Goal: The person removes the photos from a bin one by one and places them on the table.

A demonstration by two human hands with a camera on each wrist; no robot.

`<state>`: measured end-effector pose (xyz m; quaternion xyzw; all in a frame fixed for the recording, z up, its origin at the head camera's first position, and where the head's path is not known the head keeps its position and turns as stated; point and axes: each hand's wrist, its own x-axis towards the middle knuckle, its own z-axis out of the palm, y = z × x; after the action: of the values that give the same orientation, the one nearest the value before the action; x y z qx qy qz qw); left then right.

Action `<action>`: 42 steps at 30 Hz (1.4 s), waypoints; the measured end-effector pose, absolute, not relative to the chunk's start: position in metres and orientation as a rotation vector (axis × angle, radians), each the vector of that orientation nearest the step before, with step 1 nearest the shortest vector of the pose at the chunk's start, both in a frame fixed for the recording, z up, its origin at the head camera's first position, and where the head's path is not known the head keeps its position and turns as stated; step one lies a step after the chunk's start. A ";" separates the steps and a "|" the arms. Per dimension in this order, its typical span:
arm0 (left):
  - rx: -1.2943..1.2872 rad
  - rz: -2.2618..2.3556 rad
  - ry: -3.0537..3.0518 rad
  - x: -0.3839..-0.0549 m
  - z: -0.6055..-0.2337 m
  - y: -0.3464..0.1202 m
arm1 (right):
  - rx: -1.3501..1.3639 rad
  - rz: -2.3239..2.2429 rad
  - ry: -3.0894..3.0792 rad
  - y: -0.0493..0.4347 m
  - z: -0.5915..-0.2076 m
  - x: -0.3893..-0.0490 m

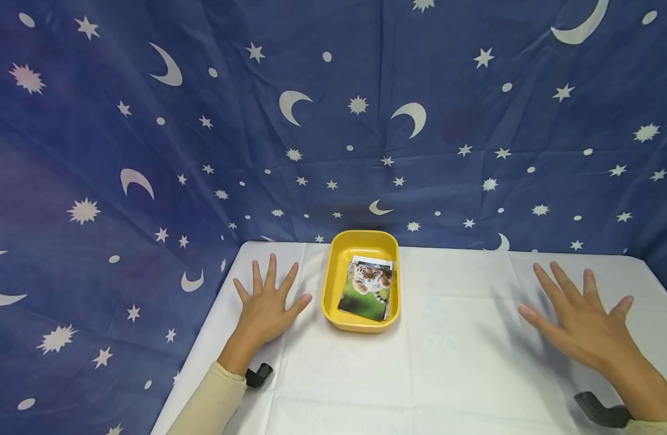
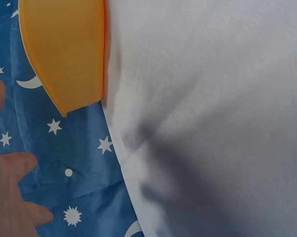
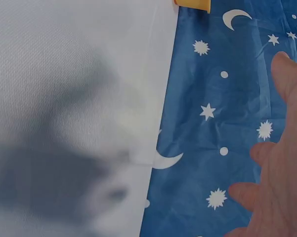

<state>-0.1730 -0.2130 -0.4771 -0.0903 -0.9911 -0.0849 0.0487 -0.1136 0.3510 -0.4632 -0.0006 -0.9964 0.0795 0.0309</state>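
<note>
The person's left hand [image 1: 264,314] is at left of centre in the head view, its fingers fanned out and straight, the thumb pointing toward the middle of the frame. The right hand [image 1: 586,329] is at the lower right, its fingers also spread wide and its palm raised above a shadow on the cloth. A black device [image 1: 259,376] shows at the left wrist and a dark strip [image 1: 600,411] at the right one, beside pale sleeves [image 1: 214,399].

Between the hands, nearer the left one and apart from both, a yellow tray [image 1: 339,278] rests just below the centre of the frame. Inside lies a tiger picture card [image 1: 366,299], slightly tilted, over other cards whose white edges show at its top. The left wrist view catches the tray's side at upper left; the right wrist view, only a bit of it along the top edge.

The tray stands on a white-covered table [image 1: 453,362], toward its far edge. Behind and to the left hangs a blue cloth [image 1: 447,78] printed with moons and stars.
</note>
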 end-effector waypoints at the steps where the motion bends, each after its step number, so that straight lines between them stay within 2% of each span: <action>1: -0.273 -0.259 -3.019 -0.172 -0.477 -0.213 | 0.003 0.254 -3.073 0.350 -0.463 -0.114; 9: -0.256 -0.351 -3.044 -0.168 -0.474 -0.208 | 0.081 0.337 -3.075 0.336 -0.461 -0.126; 17: -0.176 -1.115 -2.945 -0.165 -0.467 -0.189 | 0.320 0.515 -3.062 0.293 -0.435 -0.151; 21: -0.120 -1.327 -2.834 -0.167 -0.467 -0.180 | 0.367 0.595 -3.064 0.263 -0.425 -0.168; 30: 0.233 -1.935 -2.578 -0.173 -0.466 -0.153 | 0.590 0.876 -2.989 0.186 -0.420 -0.212; 36: 0.365 -2.006 -2.547 -0.176 -0.477 -0.138 | 0.809 0.995 -2.926 0.143 -0.424 -0.240; 42: 0.352 -2.013 -2.498 -0.183 -0.488 -0.129 | 0.893 1.024 -3.011 0.113 -0.432 -0.265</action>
<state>-0.1833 -0.1292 -0.4885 0.1088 -0.7732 -0.6232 -0.0431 -0.2648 0.1129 -0.4318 0.2695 -0.9085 0.3089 -0.0809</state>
